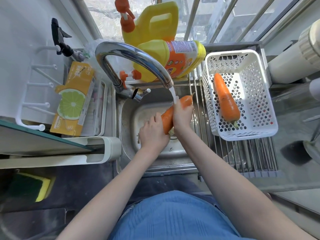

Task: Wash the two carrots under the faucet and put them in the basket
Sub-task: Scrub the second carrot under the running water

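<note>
Over the steel sink, both my hands hold one carrot under the running water of the chrome faucet. My left hand grips its thick lower end. My right hand wraps around its middle, and the thin tip pokes out beyond it toward the upper right. The water stream lands on my right hand and the carrot. A second carrot lies inside the white perforated basket to the right of the sink, its stem end toward me.
The basket stands on a metal roll-up rack across the sink's right side. Two yellow detergent jugs sit behind the faucet. An orange-yellow packet and white rack are left of the sink; a sponge lies lower left.
</note>
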